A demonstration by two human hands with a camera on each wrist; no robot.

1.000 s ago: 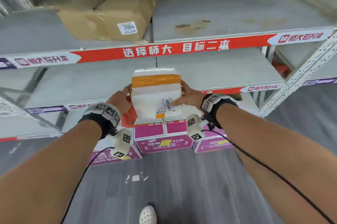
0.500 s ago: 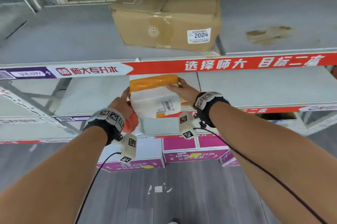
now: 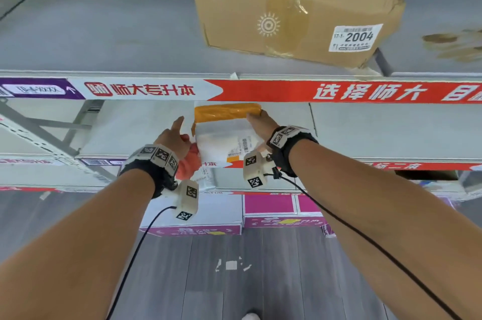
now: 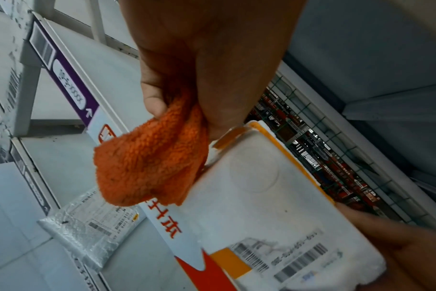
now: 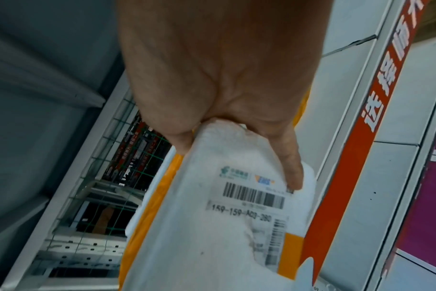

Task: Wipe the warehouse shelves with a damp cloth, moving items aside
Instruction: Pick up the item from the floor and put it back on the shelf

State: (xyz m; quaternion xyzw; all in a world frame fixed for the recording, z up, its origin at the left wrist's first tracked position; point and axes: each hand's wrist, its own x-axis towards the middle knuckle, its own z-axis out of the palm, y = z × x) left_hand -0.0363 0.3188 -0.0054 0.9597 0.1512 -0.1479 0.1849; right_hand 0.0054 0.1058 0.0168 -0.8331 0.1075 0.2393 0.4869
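A white parcel (image 3: 221,142) with an orange taped far end and a barcode label hangs at the front edge of the grey middle shelf (image 3: 135,132), just under the red rail. My right hand (image 3: 260,124) grips its right edge, thumb (image 5: 290,167) on top by the label. My left hand (image 3: 173,137) is at the parcel's left side and pinches a crumpled orange cloth (image 3: 188,166), index finger pointing forward. In the left wrist view the cloth (image 4: 149,161) hangs from the hand against the parcel (image 4: 261,196). The right wrist view shows the parcel (image 5: 212,226).
A dented cardboard box (image 3: 294,12) labelled 2004 sits on the upper shelf, a brown stain (image 3: 453,43) to its right. A clear-wrapped packet (image 4: 87,232) lies on the shelf below. Magenta boxes (image 3: 271,205) stand on the floor. Wire mesh (image 4: 324,137) closes the shelf's back.
Both hands have carried the parcel left along the shelf and farther in under the red rail. My left index finger has lifted away from the parcel's edge.
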